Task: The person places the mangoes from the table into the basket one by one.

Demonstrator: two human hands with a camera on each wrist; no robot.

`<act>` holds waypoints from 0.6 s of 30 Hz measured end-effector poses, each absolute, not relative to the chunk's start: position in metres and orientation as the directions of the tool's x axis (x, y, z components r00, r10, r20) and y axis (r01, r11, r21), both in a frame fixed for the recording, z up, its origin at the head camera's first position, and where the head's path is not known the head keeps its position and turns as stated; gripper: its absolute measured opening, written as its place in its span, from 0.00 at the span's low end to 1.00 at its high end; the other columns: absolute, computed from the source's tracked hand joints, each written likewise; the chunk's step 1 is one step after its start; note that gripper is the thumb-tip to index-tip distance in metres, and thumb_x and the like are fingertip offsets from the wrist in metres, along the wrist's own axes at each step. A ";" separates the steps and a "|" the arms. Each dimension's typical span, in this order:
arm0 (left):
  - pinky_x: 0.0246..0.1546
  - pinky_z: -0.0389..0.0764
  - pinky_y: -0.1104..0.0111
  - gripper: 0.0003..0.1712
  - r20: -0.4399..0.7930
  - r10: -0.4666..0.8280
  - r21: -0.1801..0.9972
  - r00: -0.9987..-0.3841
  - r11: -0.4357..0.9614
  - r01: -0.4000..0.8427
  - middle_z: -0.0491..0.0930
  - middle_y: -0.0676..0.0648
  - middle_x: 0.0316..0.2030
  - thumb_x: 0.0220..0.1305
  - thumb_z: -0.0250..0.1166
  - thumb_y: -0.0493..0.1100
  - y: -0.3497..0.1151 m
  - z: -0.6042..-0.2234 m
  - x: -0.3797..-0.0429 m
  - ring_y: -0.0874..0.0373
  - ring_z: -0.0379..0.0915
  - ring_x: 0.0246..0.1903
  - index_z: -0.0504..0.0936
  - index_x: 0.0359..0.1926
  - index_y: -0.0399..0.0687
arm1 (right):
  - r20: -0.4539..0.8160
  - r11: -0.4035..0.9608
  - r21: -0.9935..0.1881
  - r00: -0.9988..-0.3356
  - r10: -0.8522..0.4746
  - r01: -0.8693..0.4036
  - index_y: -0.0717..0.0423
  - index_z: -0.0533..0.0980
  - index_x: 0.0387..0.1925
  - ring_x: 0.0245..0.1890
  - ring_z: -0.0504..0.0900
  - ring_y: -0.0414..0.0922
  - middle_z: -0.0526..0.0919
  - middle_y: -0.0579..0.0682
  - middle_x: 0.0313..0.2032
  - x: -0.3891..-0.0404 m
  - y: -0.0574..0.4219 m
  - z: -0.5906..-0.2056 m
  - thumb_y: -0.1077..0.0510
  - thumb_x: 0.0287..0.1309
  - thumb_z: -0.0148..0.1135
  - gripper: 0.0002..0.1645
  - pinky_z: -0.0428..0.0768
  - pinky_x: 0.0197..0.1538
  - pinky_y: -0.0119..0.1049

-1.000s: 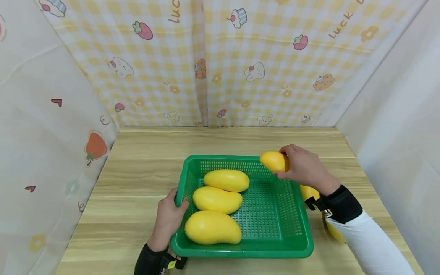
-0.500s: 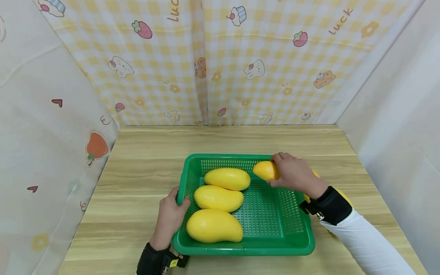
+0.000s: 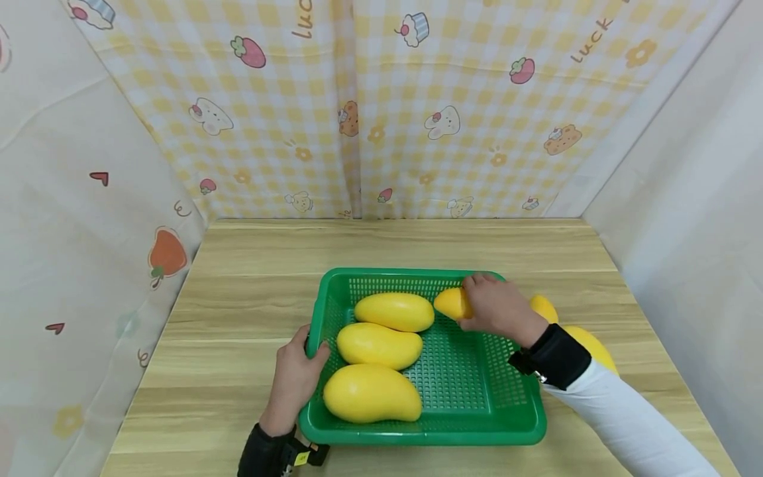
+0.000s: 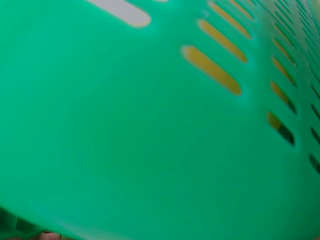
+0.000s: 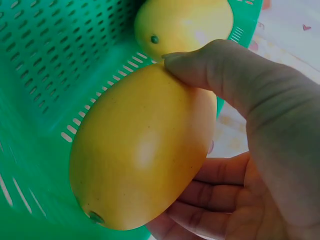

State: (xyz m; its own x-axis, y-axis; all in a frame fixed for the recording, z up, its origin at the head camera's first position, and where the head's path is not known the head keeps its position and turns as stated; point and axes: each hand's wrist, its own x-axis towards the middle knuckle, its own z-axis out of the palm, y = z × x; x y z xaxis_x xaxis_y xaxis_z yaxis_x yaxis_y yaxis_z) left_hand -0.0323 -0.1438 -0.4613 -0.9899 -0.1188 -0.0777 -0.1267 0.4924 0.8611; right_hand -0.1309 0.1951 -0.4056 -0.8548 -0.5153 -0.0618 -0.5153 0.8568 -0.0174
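My right hand (image 3: pixel 497 308) grips a yellow-orange mango (image 5: pixel 142 150), thumb on one side and fingers curled round the other. In the head view this mango is at the far right part of the green plastic basket (image 3: pixel 423 438), inside the rim. Three larger yellow mangoes lie in a column on the basket's left side: a far one (image 3: pixel 395 312), a middle one (image 3: pixel 379 345) and a near one (image 3: pixel 372 393). My left hand (image 3: pixel 296 374) holds the basket's left rim, thumb over the edge and fingers outside. The left wrist view is filled by the basket's wall (image 4: pixel 150 130).
To the right of the basket, a smaller mango (image 3: pixel 544 308) and a bigger one (image 3: pixel 591 348) lie on the wooden table (image 3: pixel 238 278), partly behind my right forearm. A checked cloth (image 3: pixel 268 132) hangs at the back, with pale cloth on both sides.
My right hand has carried the mango left and down into the basket. The mangoes on the table's right have come more into sight. My left hand stays on the rim.
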 end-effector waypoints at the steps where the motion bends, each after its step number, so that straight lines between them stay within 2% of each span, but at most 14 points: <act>1: 0.27 0.82 0.67 0.21 -0.078 -0.119 0.860 -0.990 0.493 -0.128 0.81 0.37 0.38 0.64 0.59 0.36 -0.144 -0.461 -0.032 0.53 0.80 0.30 0.72 0.57 0.31 | -0.063 0.854 -0.013 -0.852 -0.519 -0.520 0.63 0.74 0.42 0.35 0.76 0.51 0.77 0.55 0.35 -0.131 0.194 -0.407 0.41 0.41 0.73 0.35 0.77 0.31 0.42; 6: 0.28 0.82 0.66 0.21 -0.083 -0.116 0.863 -0.990 0.489 -0.130 0.81 0.36 0.39 0.65 0.60 0.36 -0.143 -0.462 -0.032 0.53 0.80 0.31 0.72 0.57 0.32 | -0.061 0.848 0.020 -0.847 -0.528 -0.530 0.66 0.74 0.43 0.35 0.76 0.53 0.77 0.58 0.36 -0.130 0.191 -0.410 0.41 0.42 0.74 0.37 0.78 0.34 0.45; 13: 0.28 0.82 0.65 0.22 -0.093 -0.118 0.866 -0.989 0.480 -0.139 0.81 0.36 0.40 0.65 0.59 0.36 -0.143 -0.460 -0.033 0.52 0.80 0.32 0.71 0.58 0.32 | -0.065 0.862 0.045 -0.862 -0.502 -0.506 0.68 0.74 0.41 0.31 0.76 0.52 0.75 0.57 0.31 -0.129 0.184 -0.413 0.42 0.42 0.73 0.36 0.78 0.28 0.43; 18: 0.29 0.82 0.65 0.22 -0.107 -0.121 0.866 -0.987 0.476 -0.152 0.81 0.35 0.41 0.65 0.59 0.36 -0.143 -0.459 -0.032 0.52 0.80 0.32 0.71 0.58 0.32 | -0.103 0.873 0.043 -0.872 -0.479 -0.485 0.70 0.75 0.41 0.30 0.76 0.52 0.75 0.58 0.30 -0.128 0.178 -0.417 0.44 0.43 0.73 0.35 0.79 0.28 0.44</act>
